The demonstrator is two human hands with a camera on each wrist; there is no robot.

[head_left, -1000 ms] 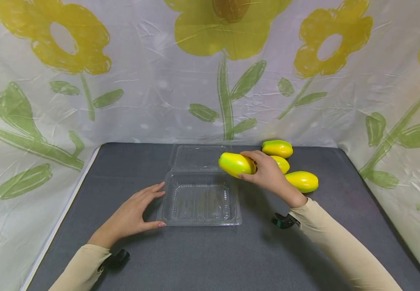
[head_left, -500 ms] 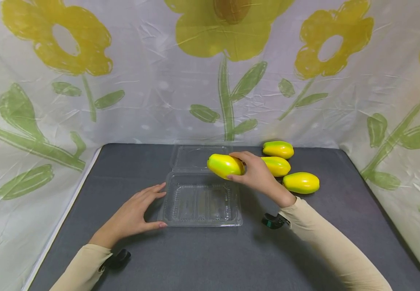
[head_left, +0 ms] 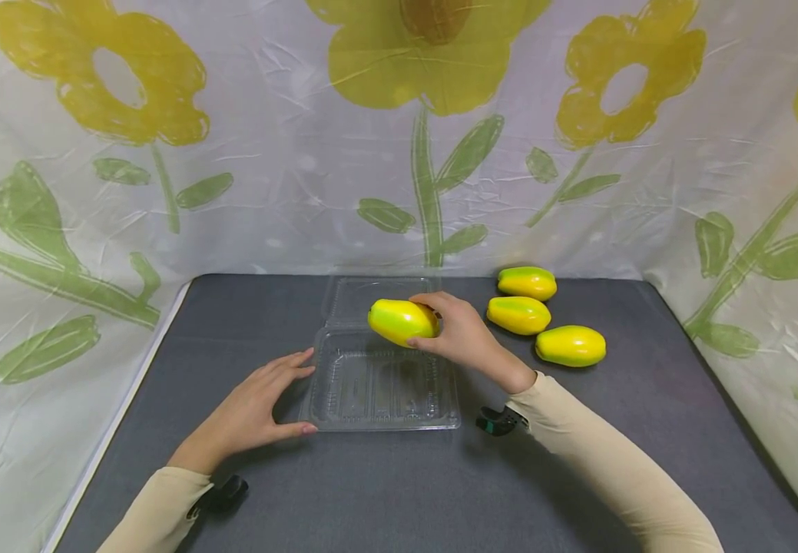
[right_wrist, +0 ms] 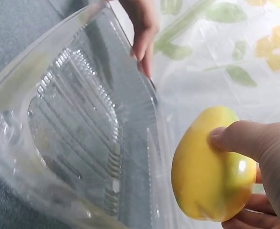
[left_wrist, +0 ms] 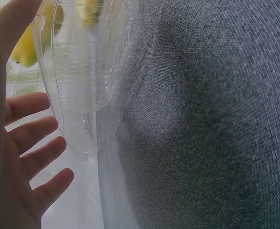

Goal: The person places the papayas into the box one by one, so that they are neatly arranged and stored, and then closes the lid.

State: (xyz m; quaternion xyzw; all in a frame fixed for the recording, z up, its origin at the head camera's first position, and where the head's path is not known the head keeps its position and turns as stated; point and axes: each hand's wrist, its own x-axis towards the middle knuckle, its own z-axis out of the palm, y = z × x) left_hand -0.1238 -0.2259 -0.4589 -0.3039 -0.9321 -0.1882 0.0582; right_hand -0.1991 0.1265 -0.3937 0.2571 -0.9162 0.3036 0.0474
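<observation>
My right hand (head_left: 464,336) grips a yellow-green papaya (head_left: 397,321) by one end, holding it over the back of a clear plastic clamshell box (head_left: 378,421). In the right wrist view, the thumb lies on the side of that papaya (right_wrist: 202,167) with the other fingers partly hidden behind it. The lid (head_left: 346,296) is folded back, away from me. My left hand (head_left: 249,407) is at the box's left side, fingers spread and thumb at the front left corner. From the left wrist, the fingers (left_wrist: 39,155) reach along the clear rim.
Three more papayas lie to the right: one at the back (head_left: 527,283), one in the middle (head_left: 519,316) and one nearest me (head_left: 571,346). A dark grey cloth (head_left: 385,491) covers the table. A flower-printed curtain (head_left: 281,192) closes off the back and sides.
The right hand has carried the papaya leftward, from the box's right edge to above its middle. The middle papaya on the table now shows fully. The left hand stays in place.
</observation>
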